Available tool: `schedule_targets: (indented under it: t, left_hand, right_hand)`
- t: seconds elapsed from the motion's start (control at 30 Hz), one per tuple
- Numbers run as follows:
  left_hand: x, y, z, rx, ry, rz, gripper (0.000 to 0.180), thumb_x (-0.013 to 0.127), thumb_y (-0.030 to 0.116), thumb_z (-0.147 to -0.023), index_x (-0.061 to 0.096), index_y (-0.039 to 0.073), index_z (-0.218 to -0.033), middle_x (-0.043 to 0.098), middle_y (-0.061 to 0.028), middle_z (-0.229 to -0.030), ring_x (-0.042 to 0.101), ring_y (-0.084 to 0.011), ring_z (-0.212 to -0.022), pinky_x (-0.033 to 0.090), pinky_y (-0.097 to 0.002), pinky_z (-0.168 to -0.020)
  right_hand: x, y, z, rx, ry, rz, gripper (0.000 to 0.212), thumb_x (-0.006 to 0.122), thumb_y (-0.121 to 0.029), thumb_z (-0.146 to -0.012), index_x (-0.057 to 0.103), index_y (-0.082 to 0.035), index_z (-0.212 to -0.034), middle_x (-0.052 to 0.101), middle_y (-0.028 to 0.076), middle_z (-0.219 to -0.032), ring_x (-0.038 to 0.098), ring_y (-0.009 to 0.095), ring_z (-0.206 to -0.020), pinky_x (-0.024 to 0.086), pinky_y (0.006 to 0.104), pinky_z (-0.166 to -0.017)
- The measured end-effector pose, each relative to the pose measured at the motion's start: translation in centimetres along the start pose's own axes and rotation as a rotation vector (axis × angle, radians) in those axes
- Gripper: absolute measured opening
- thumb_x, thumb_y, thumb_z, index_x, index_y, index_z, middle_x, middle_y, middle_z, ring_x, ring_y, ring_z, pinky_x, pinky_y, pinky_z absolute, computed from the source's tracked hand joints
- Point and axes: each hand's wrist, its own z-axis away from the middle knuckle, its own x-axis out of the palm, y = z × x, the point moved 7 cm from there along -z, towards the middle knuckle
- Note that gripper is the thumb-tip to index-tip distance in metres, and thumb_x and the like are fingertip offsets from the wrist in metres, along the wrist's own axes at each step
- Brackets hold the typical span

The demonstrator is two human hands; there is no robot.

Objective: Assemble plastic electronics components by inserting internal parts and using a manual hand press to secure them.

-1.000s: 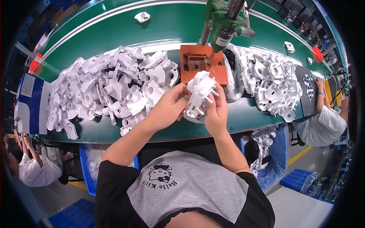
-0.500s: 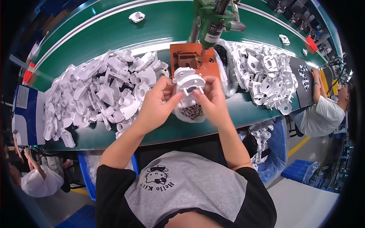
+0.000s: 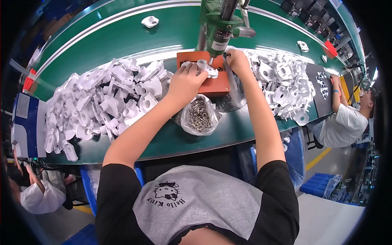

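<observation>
My left hand (image 3: 185, 83) is closed on a white plastic part (image 3: 201, 63) with a short tube, resting on the orange fixture (image 3: 218, 85). Right above that part stands the tip of a green machine head (image 3: 218, 36). Beyond the fixture's right side, my right hand (image 3: 239, 63) pinches a small black piece (image 3: 226, 54); its exact shape is too small to tell. Close under my right wrist lies a clear plastic bag (image 3: 233, 93). In front of the fixture sits a white bag of screws (image 3: 199, 116).
A big heap of white plastic parts (image 3: 108, 96) covers the bench's left side, with another heap (image 3: 286, 77) on the right. Behind runs a green belt (image 3: 98, 30) carrying a lone white part (image 3: 150, 21). A person (image 3: 345, 118) works at far right.
My left hand has brought the white part forward and down onto the orange fixture. My right hand has let go of it and moved right and away, now pinching a small black piece.
</observation>
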Motion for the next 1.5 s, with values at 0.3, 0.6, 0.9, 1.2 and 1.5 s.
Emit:
schedule_targets:
  t: [0.3,0.6,0.9,1.2,1.5]
  left_hand:
    - [0.9,-0.5,-0.5,-0.051,-0.027,0.116,0.015,0.057,0.012,-0.079,0.058,0.009,-0.093,0.059,-0.0184,-0.097,0.059,-0.0346,-0.096,0.046,-0.0439,-0.085]
    - [3.4,-2.0,1.1,-0.134,-0.153,0.253,0.017,0.056,0.009,-0.077,0.061,0.007,-0.093,0.055,-0.0277,-0.113,0.05,-0.0405,-0.114,0.038,-0.0475,-0.1]
    - [2.9,-1.1,1.3,-0.136,-0.128,0.204,0.029,0.064,0.034,-0.079,0.06,0.009,-0.093,0.053,-0.0306,-0.115,0.048,-0.0427,-0.116,0.034,-0.0492,-0.102]
    - [2.8,-1.4,1.3,-0.105,-0.207,0.2,0.042,0.069,0.04,-0.074,0.06,0.008,-0.1,0.052,-0.0247,-0.118,0.046,-0.0399,-0.118,0.038,-0.0465,-0.098]
    - [3.0,-1.4,1.3,-0.11,-0.225,0.188,0.041,0.069,0.039,-0.075,0.059,0.009,-0.101,0.052,-0.0248,-0.119,0.045,-0.0402,-0.12,0.037,-0.0472,-0.099]
  right_hand:
    - [1.9,-0.2,-1.5,0.117,-0.136,0.277,0.025,0.046,-0.01,-0.081,0.066,-0.004,-0.095,0.064,0.022,-0.101,0.063,0.037,-0.095,0.051,0.0454,-0.08]
    - [-1.1,-2.2,-0.2,0.041,-0.108,0.327,0.024,0.053,-0.017,-0.078,0.065,0.002,-0.088,0.064,0.023,-0.091,0.063,0.039,-0.086,0.051,0.0452,-0.076]
    - [-1.3,-3.9,2.5,-0.03,0.031,-0.635,0.015,0.062,-0.013,-0.078,0.063,0.001,-0.081,0.062,0.018,-0.093,0.06,0.033,-0.089,0.046,0.0352,-0.081]
    - [-0.4,-5.9,4.7,-0.116,-0.03,-0.432,0.013,0.06,-0.01,-0.081,0.065,-0.001,-0.088,0.054,0.015,-0.099,0.052,0.03,-0.099,0.043,0.0342,-0.088]
    - [-0.7,-7.8,5.5,-0.146,-0.048,-0.381,0.016,0.063,-0.015,-0.08,0.066,0.001,-0.085,0.058,0.015,-0.101,0.053,0.032,-0.1,0.041,0.0395,-0.087]
